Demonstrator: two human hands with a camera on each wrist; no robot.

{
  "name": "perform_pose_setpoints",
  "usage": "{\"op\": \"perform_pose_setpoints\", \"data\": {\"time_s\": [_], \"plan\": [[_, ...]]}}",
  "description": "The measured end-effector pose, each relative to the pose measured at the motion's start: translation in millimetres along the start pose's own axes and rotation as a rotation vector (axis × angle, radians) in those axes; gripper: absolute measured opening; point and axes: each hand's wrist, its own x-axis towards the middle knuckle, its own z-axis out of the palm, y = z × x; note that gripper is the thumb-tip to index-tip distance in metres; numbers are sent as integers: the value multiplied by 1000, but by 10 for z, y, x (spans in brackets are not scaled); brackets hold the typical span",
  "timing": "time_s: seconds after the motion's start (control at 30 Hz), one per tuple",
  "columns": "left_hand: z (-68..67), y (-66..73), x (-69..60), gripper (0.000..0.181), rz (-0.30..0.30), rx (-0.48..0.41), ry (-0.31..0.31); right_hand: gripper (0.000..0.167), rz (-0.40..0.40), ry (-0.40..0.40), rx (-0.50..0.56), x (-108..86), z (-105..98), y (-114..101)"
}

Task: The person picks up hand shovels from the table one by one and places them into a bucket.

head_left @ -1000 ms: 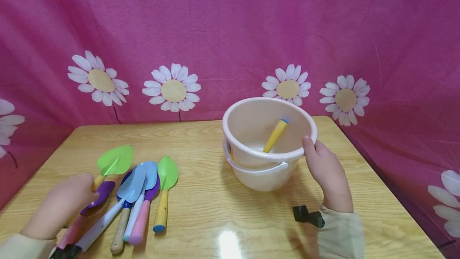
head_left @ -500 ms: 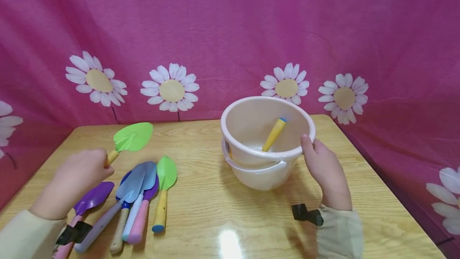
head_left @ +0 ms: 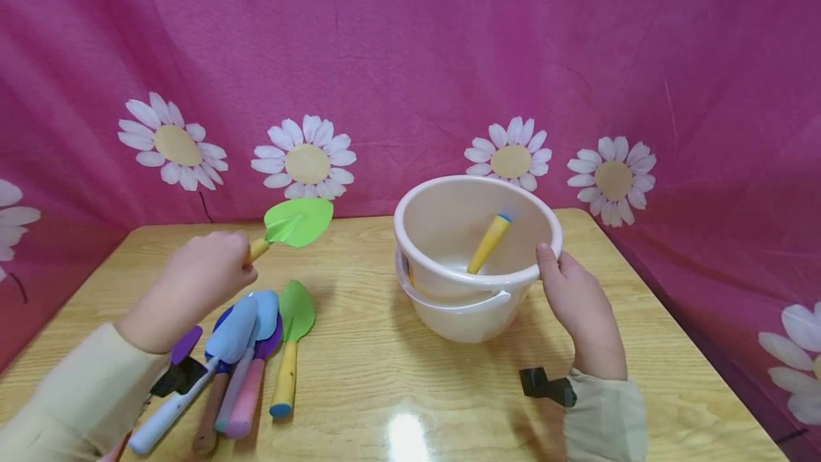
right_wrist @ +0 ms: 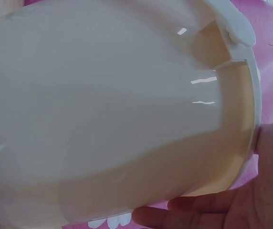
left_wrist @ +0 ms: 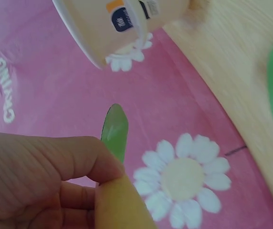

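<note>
My left hand (head_left: pixel 202 273) grips the yellow handle of a green hand trowel (head_left: pixel 300 221), raised over the table with its blade pointing right. In the left wrist view the yellow handle (left_wrist: pixel 122 205) lies between thumb and curled fingers. A pale plastic bucket (head_left: pixel 458 312) stands to the right, slightly tilted. My right hand (head_left: pixel 580 301) holds its right rim, thumb over the edge; the right wrist view has the fingers (right_wrist: pixel 198 214) along the outer wall. Inside the bucket leans another yellow handle (head_left: pixel 489 244) with a blue end; its blade is hidden.
On the table's left lie overlapping trowels: a light blue one (head_left: pixel 232 330), one with a pink handle (head_left: pixel 246 398), and a purple blade (head_left: pixel 186 344) partly behind the left wrist. Beside them lies another green trowel (head_left: pixel 298 312). A pink flowered cloth (head_left: pixel 398 70) hangs behind the table.
My left hand has lifted the green trowel from the left pile and carried it up and rightward towards the bucket. The right hand and the bucket have stayed put.
</note>
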Motion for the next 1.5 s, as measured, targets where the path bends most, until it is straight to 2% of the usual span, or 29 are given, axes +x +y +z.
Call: {"op": "perform_pose_setpoints", "data": {"time_s": [0.2,0.33,0.4,0.57,0.67,0.83,1.2,1.5], "plan": [[-79,266,101,14,64,20,81,81,-19,8,-15,-5,8,11],[-100,456,168,15,82,29,103,78,-48,35,-55,3,3,14],[-98,545,192,15,105,35,133,78,-48,35,-55,9,0,15],[-77,742,237,14,202,81,273,78,-47,37,-54,18,-7,17],[-82,851,256,14,238,103,325,79,-46,33,-49,18,-9,16],[-89,974,311,14,282,137,335,80,-46,28,-46,19,-6,18],[-65,1172,420,4,328,245,230,78,-50,42,-54,11,-6,18],[-56,1329,505,10,327,284,311,77,-53,47,-54,14,-3,26]]}}
